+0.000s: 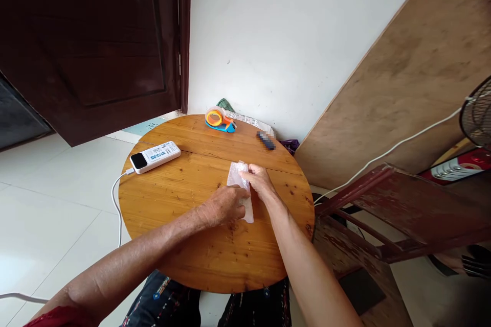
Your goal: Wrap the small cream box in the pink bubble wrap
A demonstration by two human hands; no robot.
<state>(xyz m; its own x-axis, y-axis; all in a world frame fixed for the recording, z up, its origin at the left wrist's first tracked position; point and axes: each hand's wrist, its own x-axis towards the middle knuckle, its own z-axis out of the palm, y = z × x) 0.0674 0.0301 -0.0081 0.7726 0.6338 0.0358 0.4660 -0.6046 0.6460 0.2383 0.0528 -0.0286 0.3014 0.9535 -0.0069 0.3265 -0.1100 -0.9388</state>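
Note:
A small whitish, translucent piece of bubble wrap (233, 173) lies lengthwise on the round wooden table. My left hand (229, 205) rests across its lower part with curled fingers that grip it. On the right edge, near the top, my right hand (260, 181) pinches the wrap between thumb and fingers. Whether anything is folded inside the wrap I cannot tell. Farther back stands a tape dispenser (220, 119) with an orange and blue body and a roll of tape.
A white device (160, 156) with a dark screen and a cable sits at the table's left. A dark, pixelated object (266, 140) lies at the back right, near a printed white strip (249, 119). A red wooden chair (387, 204) stands to the right, a dark door (95, 36) at left.

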